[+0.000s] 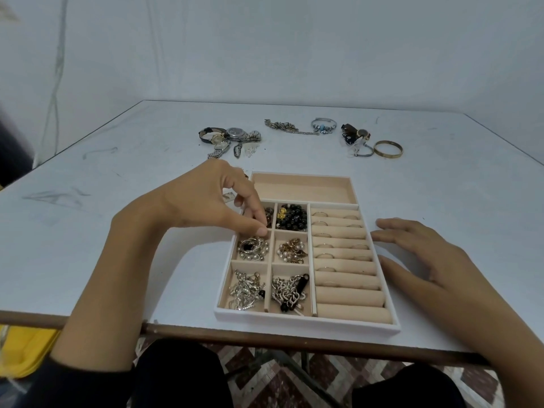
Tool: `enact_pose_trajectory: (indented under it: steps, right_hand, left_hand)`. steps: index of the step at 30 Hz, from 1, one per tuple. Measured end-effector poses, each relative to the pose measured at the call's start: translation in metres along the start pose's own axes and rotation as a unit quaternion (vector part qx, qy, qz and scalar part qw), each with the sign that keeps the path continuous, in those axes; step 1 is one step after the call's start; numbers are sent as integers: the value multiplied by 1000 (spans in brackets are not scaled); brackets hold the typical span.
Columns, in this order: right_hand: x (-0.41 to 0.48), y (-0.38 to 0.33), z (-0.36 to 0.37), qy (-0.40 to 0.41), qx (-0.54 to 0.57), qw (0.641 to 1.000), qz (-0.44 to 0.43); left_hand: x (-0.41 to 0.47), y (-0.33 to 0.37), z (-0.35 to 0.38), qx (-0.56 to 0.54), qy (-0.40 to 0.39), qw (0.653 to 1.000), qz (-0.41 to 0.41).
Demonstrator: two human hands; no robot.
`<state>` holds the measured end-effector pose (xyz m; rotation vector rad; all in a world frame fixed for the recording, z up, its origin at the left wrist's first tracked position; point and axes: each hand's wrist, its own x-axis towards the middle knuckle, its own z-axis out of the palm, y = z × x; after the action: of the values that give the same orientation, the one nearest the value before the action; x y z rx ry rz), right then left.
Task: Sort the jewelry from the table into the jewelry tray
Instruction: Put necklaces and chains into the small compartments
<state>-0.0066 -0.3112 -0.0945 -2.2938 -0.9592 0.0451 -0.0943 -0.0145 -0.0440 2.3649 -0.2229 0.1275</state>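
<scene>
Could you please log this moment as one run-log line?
left hand: fingertips in top-left small compartment, grip unclear | right hand: flat beside jewelry tray | watches, bangle: on table

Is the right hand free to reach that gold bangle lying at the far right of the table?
Probably yes. The right hand lies open and empty beside the tray, and only bare tabletop shows between it and the gold bangle, though it would be a forward stretch.

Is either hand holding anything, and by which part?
The right hand lies flat beside the jewelry tray, holding nothing. The left hand curls into the far-left small compartment; whether it pinches anything cannot be told.
</scene>
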Motion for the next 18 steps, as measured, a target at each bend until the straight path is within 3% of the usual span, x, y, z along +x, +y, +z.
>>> enact_pose_trajectory:
  steps: [6,14,18]
  right_hand:
    - [2,1,-5,-12,2,1000,-16]
    - [57,-14,-49,-120,-16,993,7]
    - [120,-17,-59,-83,-37,995,36]
  left_hand:
    - [0,0,0,7,-2,1000,-1]
    - [1,2,3,10,2,1000,-5]
    - [1,-1,3,-1,-3,1000,2]
